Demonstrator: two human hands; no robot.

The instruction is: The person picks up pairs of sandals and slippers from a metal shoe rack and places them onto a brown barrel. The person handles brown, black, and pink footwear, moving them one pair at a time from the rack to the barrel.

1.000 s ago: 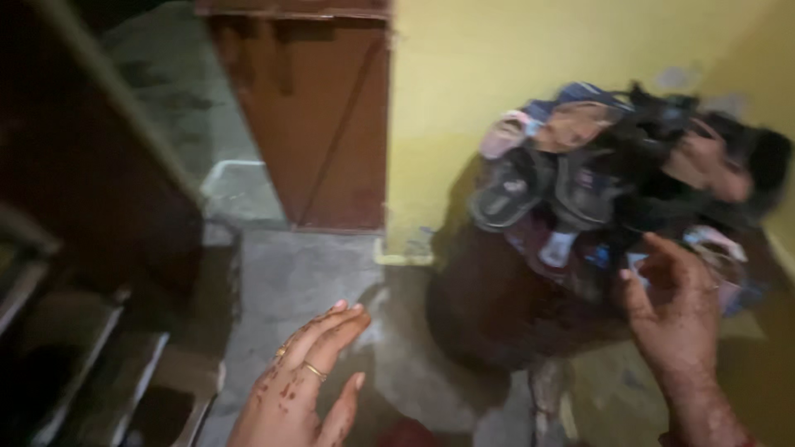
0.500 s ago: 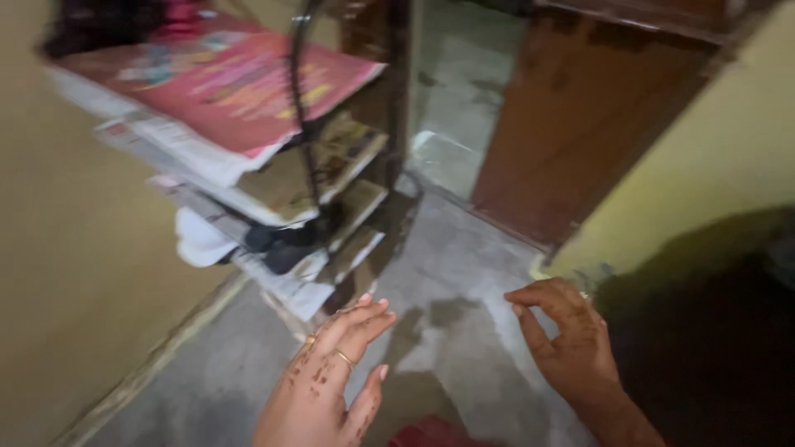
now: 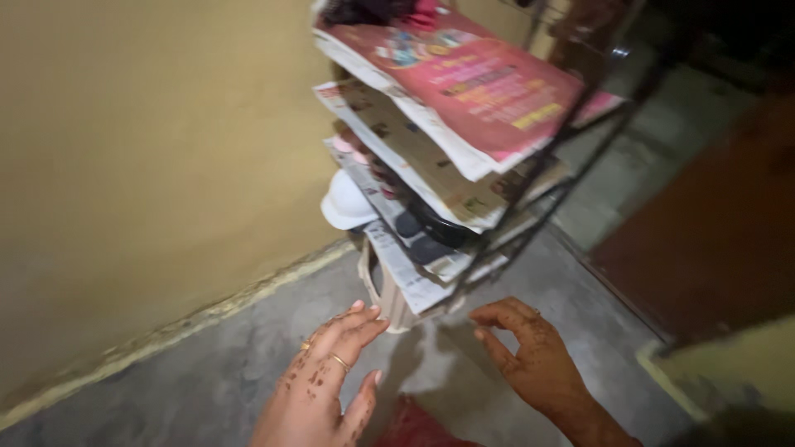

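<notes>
Paper-lined rack stands against the wall

A dark metal rack stands on the grey floor beside the yellow wall, its tiered shelves lined with newspaper sheets that overhang the edges. The top sheet is mostly pink-red. A white rounded item and dark footwear sit on a lower shelf, blurred

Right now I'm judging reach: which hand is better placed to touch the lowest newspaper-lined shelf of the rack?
Probably the left hand: its fingertips point at the lowest shelf of the rack, nearly under the paper's edge. The right hand hangs curled, further out.
</notes>
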